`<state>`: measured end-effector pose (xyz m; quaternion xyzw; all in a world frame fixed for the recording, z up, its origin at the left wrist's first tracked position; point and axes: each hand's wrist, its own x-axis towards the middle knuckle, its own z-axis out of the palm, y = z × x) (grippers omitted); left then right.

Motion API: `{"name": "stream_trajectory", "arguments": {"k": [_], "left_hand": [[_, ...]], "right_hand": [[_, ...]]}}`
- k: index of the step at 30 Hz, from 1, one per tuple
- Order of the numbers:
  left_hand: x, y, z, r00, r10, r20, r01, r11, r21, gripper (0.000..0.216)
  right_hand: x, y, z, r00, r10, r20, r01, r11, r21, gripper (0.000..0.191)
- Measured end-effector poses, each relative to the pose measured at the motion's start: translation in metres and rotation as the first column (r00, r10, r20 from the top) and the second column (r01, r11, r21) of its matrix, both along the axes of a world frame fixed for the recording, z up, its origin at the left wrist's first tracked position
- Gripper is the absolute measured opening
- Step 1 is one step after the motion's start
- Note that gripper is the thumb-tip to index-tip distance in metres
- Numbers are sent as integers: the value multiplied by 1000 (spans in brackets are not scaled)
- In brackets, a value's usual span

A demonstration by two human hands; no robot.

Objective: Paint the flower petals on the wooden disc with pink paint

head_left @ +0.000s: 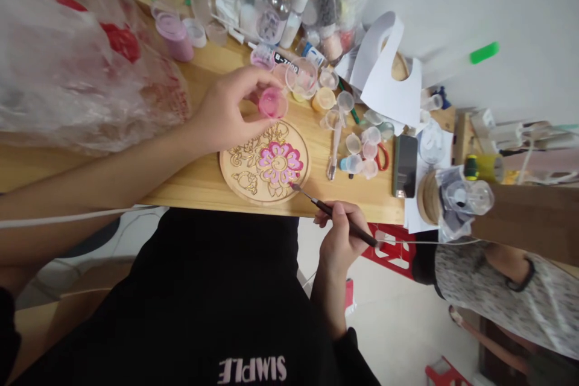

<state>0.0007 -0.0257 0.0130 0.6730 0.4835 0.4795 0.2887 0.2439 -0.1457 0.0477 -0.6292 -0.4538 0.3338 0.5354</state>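
Note:
Between the fingers of my left hand (235, 105) is a small clear cup of pink paint (272, 102), tilted above a round wooden plaque (239, 184). Raised gold outlines run over the plaque, and a large flower (280, 164) on it is coloured pink and magenta. My right hand (341, 232) grips a dark-handled palette knife (344, 226) like a pen. Its metal tip rests at or just over the flower's lower right edge; contact I cannot tell. The plaque lies near the table's front edge.
Several small paint cups (353, 144) stand right of the plaque, beside a clear-handled brush (335, 148), red scissors (383, 157) and a phone (405, 166). Bottles (274, 9) line the back. A plastic bag (85, 66) fills the left. Another person (506, 289) is at the right.

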Motion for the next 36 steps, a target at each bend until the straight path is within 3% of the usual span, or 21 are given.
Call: {"name": "stream_trajectory", "arguments": {"k": [4, 11, 21, 36], "left_hand": [[0, 1, 1, 1000, -7, -22, 7, 1000, -14, 43], [2, -4, 7, 999, 40, -31, -43, 994, -103, 34], [2, -3, 10, 1000, -12, -3, 12, 995, -103, 38], [2, -4, 8, 999, -3, -32, 1, 997, -72, 42]], "right_hand": [[-2, 1, 2, 999, 3, 43, -3, 1000, -3, 26], [-3, -1, 7, 992, 34, 124, -29, 999, -38, 32], [1, -3, 10, 973, 92, 214, -83, 995, -51, 31], [3, -6, 13, 951, 119, 285, -112, 993, -42, 30]]}}
